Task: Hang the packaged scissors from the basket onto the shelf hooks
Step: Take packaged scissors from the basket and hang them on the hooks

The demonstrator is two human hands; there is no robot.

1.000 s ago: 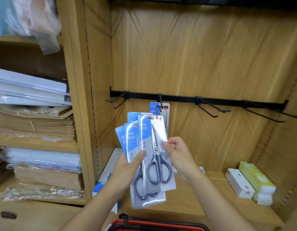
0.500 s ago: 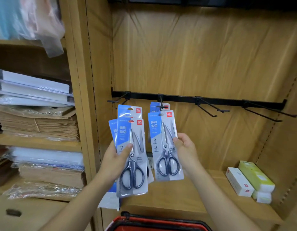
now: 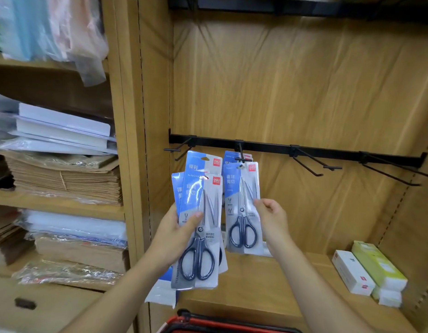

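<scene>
Nearest, at the bottom edge: the red rim of the basket [image 3: 222, 326], contents out of view. Above it, the left hand [image 3: 171, 234] clamped round a fanned bundle of scissor packs [image 3: 201, 263], thumb across the front, blades pointing up. Kept low and to the side, probably as a ready supply clear of the working hand.

Just beside, the right hand [image 3: 273, 218] pinching the edge of a single pack [image 3: 241, 212]. Held upright and square to the back panel, seemingly to bring the hang hole at its top up to a hook [image 3: 241, 153]. Hole about level with the hook's tip; threaded or not, cannot tell.

Behind, on that same hook, a hung pack [image 3: 229, 157] already in place, mostly covered. Lower right on the shelf [image 3: 280, 280], boxes [image 3: 352, 272] lying flat. Farthest back, the black rail [image 3: 268, 146], with a bare hook [image 3: 181, 150] to the left and spare hooks [image 3: 313, 165] to the right.

Likely next: easing the hole over the tip and sliding the pack back. Thin card, so apt to bend or snag if tilted.
</scene>
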